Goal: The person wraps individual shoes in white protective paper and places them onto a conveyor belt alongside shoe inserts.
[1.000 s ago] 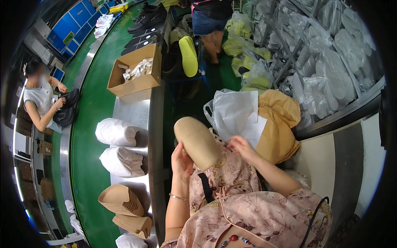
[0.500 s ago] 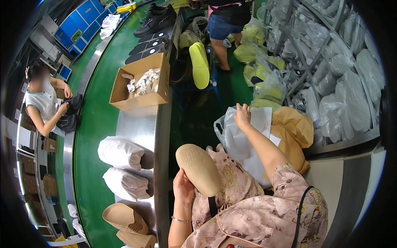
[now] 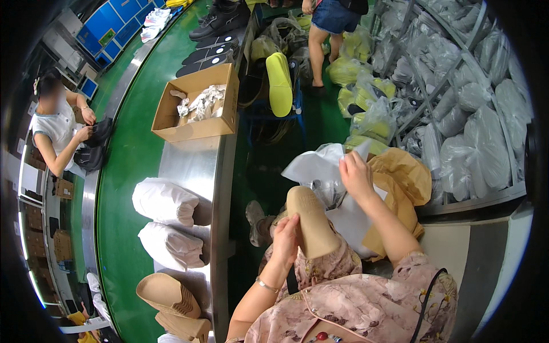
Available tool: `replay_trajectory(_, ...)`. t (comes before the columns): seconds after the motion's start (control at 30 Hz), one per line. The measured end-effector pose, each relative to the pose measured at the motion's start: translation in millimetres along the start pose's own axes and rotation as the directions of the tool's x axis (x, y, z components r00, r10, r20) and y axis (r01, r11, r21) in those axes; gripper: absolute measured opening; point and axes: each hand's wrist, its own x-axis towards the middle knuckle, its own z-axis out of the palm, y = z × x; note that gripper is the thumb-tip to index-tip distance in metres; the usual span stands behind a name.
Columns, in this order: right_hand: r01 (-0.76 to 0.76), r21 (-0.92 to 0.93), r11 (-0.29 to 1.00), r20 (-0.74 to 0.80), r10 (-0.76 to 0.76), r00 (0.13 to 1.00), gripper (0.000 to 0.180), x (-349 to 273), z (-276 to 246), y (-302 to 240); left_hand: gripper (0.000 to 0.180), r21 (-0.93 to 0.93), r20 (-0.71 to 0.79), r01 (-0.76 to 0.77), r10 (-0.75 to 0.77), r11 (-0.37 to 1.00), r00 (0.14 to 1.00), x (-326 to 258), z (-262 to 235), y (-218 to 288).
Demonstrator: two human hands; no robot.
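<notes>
My left hand grips a tan moulded shoe insert by its side, holding it above my lap. To its upper right, my right hand pinches a thin white paper sheet, which spreads out to the left of the fingers, just beyond the insert. More white paper lies below that hand, beside a crumpled brown paper bag. On the metal bench to my left rest two white-wrapped forms. Nearer me on the bench stands a nested stack of tan inserts.
An open cardboard box with crumpled paper sits farther up the bench. Beyond it are black shoes and a yellow-green insole. A metal rack of bagged grey insoles stands right. A co-worker handles black shoes across the green conveyor.
My right hand has lifted a white sheet off the pile and drawn it nearer. My left hand has moved right and slightly up with the insert, turning it more upright.
</notes>
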Motion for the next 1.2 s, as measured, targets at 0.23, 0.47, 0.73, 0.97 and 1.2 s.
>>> replay_trajectory(0.23,0.372,0.086,0.924,0.209,-0.381,0.901,0.01,-81,-79,-115,0.008,-0.148,0.112,-0.234,0.252,0.961,0.961,20,2,-23)
replay_trajectory(0.47,0.491,0.421,0.763,0.191,-0.604,0.774,0.012,-174,-80,-151,0.036,-0.162,0.263,0.053,-0.009,0.985,0.965,-4,-61,-28)
replay_trajectory(0.73,0.507,0.457,0.731,0.341,-0.67,0.659,0.014,-192,-71,-150,0.035,0.084,0.179,-0.203,0.186,0.975,0.966,-55,-55,-22)
replay_trajectory(0.97,0.137,0.733,0.667,0.597,-0.727,0.339,0.017,-173,-91,-141,0.031,0.229,0.135,-0.252,0.225,0.94,0.965,-58,-61,-20)
replay_trajectory(1.2,0.081,0.431,0.899,0.283,-0.22,0.934,0.03,-51,-67,-103,0.032,0.024,0.339,-0.31,0.284,0.95,0.897,-62,-66,-13)
